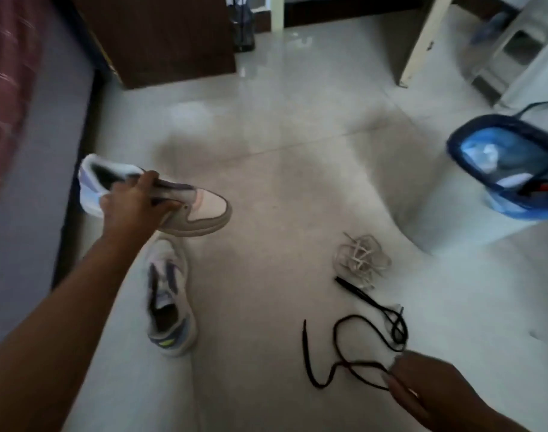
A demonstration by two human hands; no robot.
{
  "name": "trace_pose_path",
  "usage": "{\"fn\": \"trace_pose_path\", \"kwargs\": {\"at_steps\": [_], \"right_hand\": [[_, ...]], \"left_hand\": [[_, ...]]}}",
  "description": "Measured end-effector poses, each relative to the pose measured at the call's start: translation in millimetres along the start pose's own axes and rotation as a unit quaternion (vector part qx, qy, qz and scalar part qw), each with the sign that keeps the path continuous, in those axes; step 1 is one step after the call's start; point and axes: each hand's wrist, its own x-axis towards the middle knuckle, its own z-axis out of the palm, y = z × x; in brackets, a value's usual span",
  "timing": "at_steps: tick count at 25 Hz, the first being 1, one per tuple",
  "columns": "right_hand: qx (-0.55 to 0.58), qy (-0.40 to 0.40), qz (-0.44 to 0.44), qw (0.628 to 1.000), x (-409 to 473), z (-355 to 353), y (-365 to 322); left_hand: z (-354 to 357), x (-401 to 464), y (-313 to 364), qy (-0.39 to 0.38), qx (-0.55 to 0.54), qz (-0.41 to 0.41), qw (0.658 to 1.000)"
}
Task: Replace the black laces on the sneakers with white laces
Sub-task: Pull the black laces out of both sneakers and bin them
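Observation:
My left hand (132, 204) grips a beige and pink sneaker (201, 210) by its tongue and holds it above the floor, toe pointing right. This sneaker shows no lace. The second sneaker (170, 304) lies on the tiled floor just below it, toe pointing away from me. A black lace (353, 347) lies in loose loops on the floor at the lower right. My right hand (422, 388) is at one end of it, fingertips touching or pinching the lace; blur hides which. A bundle of white laces (361, 260) sits on the floor beyond the black lace.
A blue bin (512, 163) with a plastic liner stands at the right. A pale stool (512, 54) and a table leg (422, 42) are at the back right. A dark wooden cabinet (160, 35) is at the back, a bed edge (23, 151) along the left.

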Motion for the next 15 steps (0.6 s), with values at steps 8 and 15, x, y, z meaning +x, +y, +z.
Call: {"fn": "trace_pose_path", "kwargs": {"at_steps": [8, 15], "right_hand": [[0.081, -0.342, 0.366, 0.862, 53, 23, 50], [-0.025, -0.283, 0.325, 0.902, 48, 72, 13]], "left_hand": [[70, -96, 77, -0.288, -0.049, 0.279, 0.915], [107, -138, 100, -0.354, 0.068, 0.252, 0.898]]}}
